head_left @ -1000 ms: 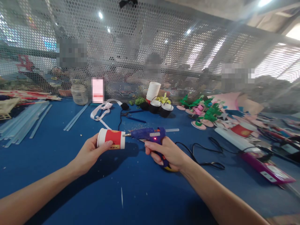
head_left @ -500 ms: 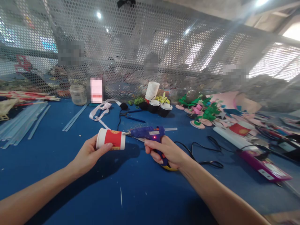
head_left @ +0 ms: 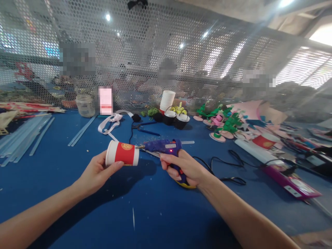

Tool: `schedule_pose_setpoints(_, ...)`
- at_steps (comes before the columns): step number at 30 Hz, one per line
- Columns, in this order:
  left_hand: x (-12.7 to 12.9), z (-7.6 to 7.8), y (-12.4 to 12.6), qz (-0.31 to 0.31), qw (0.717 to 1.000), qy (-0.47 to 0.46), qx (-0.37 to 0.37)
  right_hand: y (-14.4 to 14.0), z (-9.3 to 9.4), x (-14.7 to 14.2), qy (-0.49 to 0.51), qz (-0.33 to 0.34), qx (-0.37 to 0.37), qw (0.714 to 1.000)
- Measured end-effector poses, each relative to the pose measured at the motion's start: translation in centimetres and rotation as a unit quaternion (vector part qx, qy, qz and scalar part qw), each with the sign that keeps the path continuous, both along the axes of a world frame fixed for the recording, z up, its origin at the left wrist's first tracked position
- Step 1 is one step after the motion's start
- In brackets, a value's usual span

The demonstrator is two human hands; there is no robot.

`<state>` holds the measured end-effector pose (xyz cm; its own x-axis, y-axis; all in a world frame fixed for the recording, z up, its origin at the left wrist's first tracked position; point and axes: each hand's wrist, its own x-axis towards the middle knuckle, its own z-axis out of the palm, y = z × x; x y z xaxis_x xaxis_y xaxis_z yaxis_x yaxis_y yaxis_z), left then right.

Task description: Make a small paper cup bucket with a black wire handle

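Note:
A white paper cup (head_left: pixel 127 154) with a red band and a gold emblem lies sideways in my left hand (head_left: pixel 100 171), the thumb along its near side and the other fingers mostly hidden behind it. My right hand (head_left: pixel 183 167) is wrapped round the handle of a blue hot glue gun (head_left: pixel 163 147) with a lit red light. The gun's metal nozzle points left and reaches the right end of the cup; whether it touches cannot be made out. A clear glue stick (head_left: pixel 187 142) sticks out of the gun's back.
Clear glue sticks (head_left: pixel 28 136) lie left, near a glass jar (head_left: pixel 85 105). Pliers (head_left: pixel 146 128), white ribbon (head_left: pixel 110 125), black cups (head_left: pixel 182 121) and stacked paper cups (head_left: pixel 167 101) stand or lie behind. Right are green paper plants (head_left: pixel 230 121), a black cable (head_left: pixel 228 162) and a purple box (head_left: pixel 292 183).
The cup has turned in my left hand, so its gold emblem now shows more fully and a lower gold patch is out of sight. My right hand and the glue gun have hardly moved.

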<state>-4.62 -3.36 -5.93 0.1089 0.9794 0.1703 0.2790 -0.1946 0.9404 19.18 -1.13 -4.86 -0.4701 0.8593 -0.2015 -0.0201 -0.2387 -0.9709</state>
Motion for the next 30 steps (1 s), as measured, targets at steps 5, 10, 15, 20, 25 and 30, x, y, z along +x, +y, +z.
schedule_pose_setpoints(5,0.08,0.01,-0.06,-0.007,0.999,0.016,0.033,0.09,0.29,-0.10,-0.001,-0.011,-0.007,1.000)
schedule_pose_setpoints(10,0.11,0.01,0.23,0.010,0.999,-0.011,0.038,-0.14,0.36,-0.14,-0.001,-0.009,-0.008,1.000)
schedule_pose_setpoints(15,0.18,-0.06,0.18,0.010,0.999,-0.027,0.040,-0.16,0.41,-0.08,-0.007,-0.019,-0.001,1.000)
schedule_pose_setpoints(20,0.14,-0.12,0.03,0.008,0.999,-0.020,0.031,-0.11,0.48,-0.06,-0.012,-0.030,0.004,0.999)
schedule_pose_setpoints(25,0.06,-0.21,0.26,0.034,0.998,-0.030,0.037,-0.12,0.44,-0.08,-0.016,-0.022,0.006,1.000)
schedule_pose_setpoints(30,0.17,-0.19,0.11,0.024,0.999,-0.023,0.033,-0.04,0.46,-0.09,-0.007,-0.031,0.006,0.999)
